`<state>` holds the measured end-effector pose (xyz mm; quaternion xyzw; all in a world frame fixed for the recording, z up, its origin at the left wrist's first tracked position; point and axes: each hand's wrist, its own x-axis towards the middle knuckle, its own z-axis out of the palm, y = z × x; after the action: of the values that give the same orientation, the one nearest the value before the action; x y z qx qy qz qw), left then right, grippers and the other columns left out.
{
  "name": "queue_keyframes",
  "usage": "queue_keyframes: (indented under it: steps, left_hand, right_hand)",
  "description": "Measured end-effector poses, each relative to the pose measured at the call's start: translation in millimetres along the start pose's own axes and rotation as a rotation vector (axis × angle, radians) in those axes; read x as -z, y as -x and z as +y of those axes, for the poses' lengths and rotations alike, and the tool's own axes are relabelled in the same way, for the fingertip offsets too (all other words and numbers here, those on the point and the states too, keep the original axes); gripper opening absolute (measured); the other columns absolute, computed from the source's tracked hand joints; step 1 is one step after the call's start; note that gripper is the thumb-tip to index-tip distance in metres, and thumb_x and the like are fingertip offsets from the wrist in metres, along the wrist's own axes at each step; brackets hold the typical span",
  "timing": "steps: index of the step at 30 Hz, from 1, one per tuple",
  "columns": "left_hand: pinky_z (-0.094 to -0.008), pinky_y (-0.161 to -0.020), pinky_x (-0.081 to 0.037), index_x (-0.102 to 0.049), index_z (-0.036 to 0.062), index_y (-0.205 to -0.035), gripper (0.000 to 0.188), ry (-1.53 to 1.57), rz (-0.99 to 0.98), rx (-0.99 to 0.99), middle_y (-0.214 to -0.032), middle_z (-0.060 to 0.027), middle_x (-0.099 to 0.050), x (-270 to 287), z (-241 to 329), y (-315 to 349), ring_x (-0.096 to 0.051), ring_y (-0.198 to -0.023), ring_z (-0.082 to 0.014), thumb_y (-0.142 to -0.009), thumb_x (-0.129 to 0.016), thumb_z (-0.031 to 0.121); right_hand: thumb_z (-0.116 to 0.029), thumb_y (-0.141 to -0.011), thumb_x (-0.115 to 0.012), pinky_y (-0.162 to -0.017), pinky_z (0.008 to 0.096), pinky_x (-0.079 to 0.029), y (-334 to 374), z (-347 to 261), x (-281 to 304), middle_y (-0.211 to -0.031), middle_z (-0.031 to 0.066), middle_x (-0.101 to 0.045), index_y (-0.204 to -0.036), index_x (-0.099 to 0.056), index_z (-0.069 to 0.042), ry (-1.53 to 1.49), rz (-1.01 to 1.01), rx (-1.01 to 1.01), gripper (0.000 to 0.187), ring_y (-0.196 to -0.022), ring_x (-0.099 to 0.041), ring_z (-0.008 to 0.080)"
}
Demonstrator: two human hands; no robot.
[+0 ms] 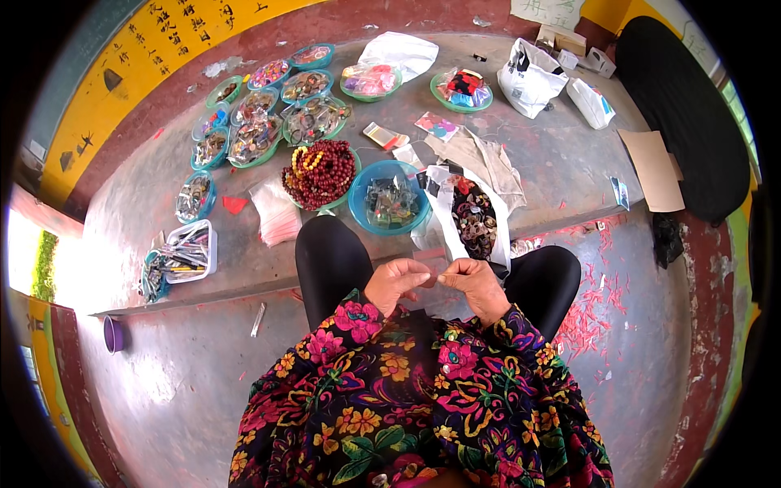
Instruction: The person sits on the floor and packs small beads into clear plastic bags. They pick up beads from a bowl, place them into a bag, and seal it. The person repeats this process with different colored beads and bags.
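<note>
A person sits on a concrete floor, seen from above, with black-trousered knees apart and flowered sleeves entering from the bottom edge.

At about nine o'clock from the hands, a clear plastic box (189, 250) of thin tools lies on the floor, with a small purple cup (113, 334) below it at eight o'clock.

At eleven o'clock, a cluster of green-rimmed dishes (256, 122) holds mixed beads and trinkets. Nearer, at about eleven to twelve o'clock, a dish is heaped with dark red beads (319, 173).

The left hand (395, 281) rests just above the lap, fingers curled inward, thumb and fingertips pinched together at its right side. The right hand (474, 281) mirrors it, thumb and forefinger pinched at its left side. The two pinches almost meet, and between them sits something very small (434, 279); it is too tiny to name, and its long axis and direction cannot be told. Each hand is closed in a fine pinch on this small piece rather than clenched in a fist.

At twelve o'clock, just beyond the knees, a blue bowl (363, 207) holds small clear packets. At one o'clock, an open white bag (435, 195) shows dark ring-like pieces.

Farther out at one to two o'clock stand white plastic bags (529, 77), and at two o'clock a brown cardboard piece (655, 171) lies beside a black mat (691, 114).
</note>
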<state>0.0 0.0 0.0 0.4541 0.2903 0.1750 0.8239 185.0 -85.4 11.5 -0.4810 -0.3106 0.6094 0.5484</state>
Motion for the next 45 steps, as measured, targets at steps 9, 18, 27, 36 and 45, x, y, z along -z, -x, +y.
queue_keyframes:
  steps: [9, 18, 27, 36, 45]
  left_hand:
    - [-0.0207, -0.057, -0.045, -0.06, 0.0004, -0.094, 0.015, -0.036, 0.065, -0.078, -0.089, -0.0079, -0.066, -6, 9, 3, -0.061, -0.082, -0.0125, -0.087, -0.058, 0.014]
    - [-0.0226, -0.059, -0.047, -0.061, 0.0018, -0.097, 0.02, -0.106, 0.057, -0.118, -0.09, -0.0034, -0.064, -4, 4, 3, -0.059, -0.08, -0.009, -0.086, -0.059, 0.019]
    - [-0.0225, -0.059, -0.047, -0.06, 0.0034, -0.095, 0.02, -0.087, 0.166, -0.14, -0.083, 0.0003, -0.06, -4, 0, 2, -0.055, -0.073, -0.0066, -0.084, -0.063, 0.019]
    - [-0.0249, -0.065, -0.05, -0.057, 0.0007, -0.103, 0.029, -0.217, 0.113, -0.129, -0.093, -0.0027, -0.059, -18, 12, 6, -0.056, -0.082, -0.0093, -0.086, -0.061, 0.024]
    - [-0.0267, -0.072, -0.051, -0.051, 0.0018, -0.114, 0.031, -0.079, 0.059, -0.081, -0.104, -0.0029, -0.056, -31, 7, -2, -0.055, -0.095, -0.0114, -0.093, -0.049, 0.025]
  right_hand:
    - [-0.013, -0.079, -0.068, -0.047, 0.0182, -0.03, -3, -5, -2, -0.067, -0.0055, -0.056, -0.082, -0.067, -0.001, 0.186, 0.058, -0.032, 0.012, -0.055, -0.042, 0.0019]
    - [-0.006, -0.077, -0.068, -0.051, 0.0189, -0.033, 0, -6, -6, -0.067, -0.0023, -0.058, -0.078, -0.066, 0.001, 0.129, 0.05, 0.075, 0.007, -0.058, -0.045, 0.003]
    - [0.0, -0.073, -0.07, -0.055, 0.0196, -0.036, -1, -7, -8, -0.065, -0.002, -0.055, -0.069, -0.059, -0.001, 0.13, 0.156, 0.068, 0.012, -0.059, -0.045, 0.0041]
    - [-0.008, -0.063, -0.072, -0.058, 0.0332, -0.04, -10, -11, -16, -0.065, 0.0064, -0.056, -0.065, -0.056, -0.004, 0.91, 0.375, 0.508, 0.017, -0.065, -0.053, 0.0212]
    - [-0.011, -0.063, -0.068, -0.066, 0.0389, -0.038, -8, -24, -31, -0.073, 0.0067, -0.053, -0.069, -0.054, -0.008, 1.359, 0.359, 0.705, 0.016, -0.075, -0.052, 0.0278]
